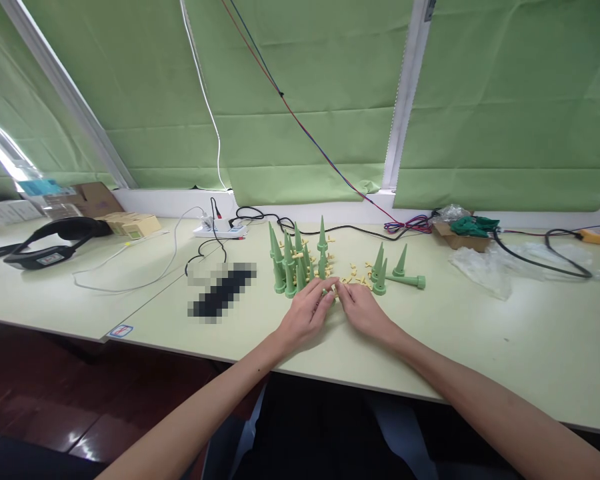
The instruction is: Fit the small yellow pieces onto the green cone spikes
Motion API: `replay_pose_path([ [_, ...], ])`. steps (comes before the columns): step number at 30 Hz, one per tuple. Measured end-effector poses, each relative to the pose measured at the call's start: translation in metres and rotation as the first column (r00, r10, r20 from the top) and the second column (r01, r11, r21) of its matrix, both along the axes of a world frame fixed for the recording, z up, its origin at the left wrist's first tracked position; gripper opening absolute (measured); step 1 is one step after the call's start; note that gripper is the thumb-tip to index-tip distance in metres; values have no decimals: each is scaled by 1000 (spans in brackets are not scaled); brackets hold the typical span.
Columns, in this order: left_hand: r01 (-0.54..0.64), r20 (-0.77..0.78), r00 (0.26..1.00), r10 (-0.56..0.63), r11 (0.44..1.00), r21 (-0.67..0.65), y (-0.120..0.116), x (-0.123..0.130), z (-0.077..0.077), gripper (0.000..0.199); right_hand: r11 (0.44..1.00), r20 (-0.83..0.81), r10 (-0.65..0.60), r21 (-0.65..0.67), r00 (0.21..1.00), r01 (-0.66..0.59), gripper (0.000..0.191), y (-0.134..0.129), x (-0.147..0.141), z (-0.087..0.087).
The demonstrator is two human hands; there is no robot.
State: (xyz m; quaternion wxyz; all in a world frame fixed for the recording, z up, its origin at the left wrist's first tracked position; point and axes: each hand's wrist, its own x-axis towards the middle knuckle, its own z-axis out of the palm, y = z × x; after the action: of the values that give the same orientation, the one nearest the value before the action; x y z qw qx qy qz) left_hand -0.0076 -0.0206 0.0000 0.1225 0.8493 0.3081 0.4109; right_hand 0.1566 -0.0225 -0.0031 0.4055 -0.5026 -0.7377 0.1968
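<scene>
My left hand (307,312) and my right hand (364,310) meet at the fingertips near the table's middle. The left fingers are closed around something green, mostly hidden by the hand. My right thumb and index finger are pinched together beside it; what they hold is too small to make out. Behind my left hand stand several green cones (290,267), some with yellow pieces sticking out. Small yellow pieces (353,272) lie scattered just beyond my right hand. To the right, more green cones (379,279) stand upright, and one green cone (414,281) lies on its side.
A power strip (220,231) and cables lie along the back of the table (480,333). At left are a black headset (50,253) and boxes (139,225); a blurred dark patch is nearer. At right, clear plastic bags (480,269) lie by an open carton (460,239).
</scene>
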Motion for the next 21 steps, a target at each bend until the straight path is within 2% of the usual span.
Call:
replay_pose_path([
  [4,-10,122,992,13,1000,-29,1,-1,-2,32,1000,-103,-16,14,995,17,49,1,5,5],
  [7,-43,204,977,66,992,-116,3,-1,-3,28,999,-193,-14,33,981,21,49,0,10,9],
  [10,-50,140,987,78,980,-192,4,0,-1,41,997,-221,29,78,975,-12,45,-3,14,11],
  [14,-30,104,993,59,966,-256,4,1,4,46,985,-154,105,149,982,-82,39,-5,16,12],
  [17,-23,93,994,50,961,-275,4,1,5,46,979,-121,131,171,984,-110,37,-6,15,12],
  [21,-14,76,996,36,963,-268,4,1,4,35,983,-123,108,164,987,-87,39,-7,14,13],
])
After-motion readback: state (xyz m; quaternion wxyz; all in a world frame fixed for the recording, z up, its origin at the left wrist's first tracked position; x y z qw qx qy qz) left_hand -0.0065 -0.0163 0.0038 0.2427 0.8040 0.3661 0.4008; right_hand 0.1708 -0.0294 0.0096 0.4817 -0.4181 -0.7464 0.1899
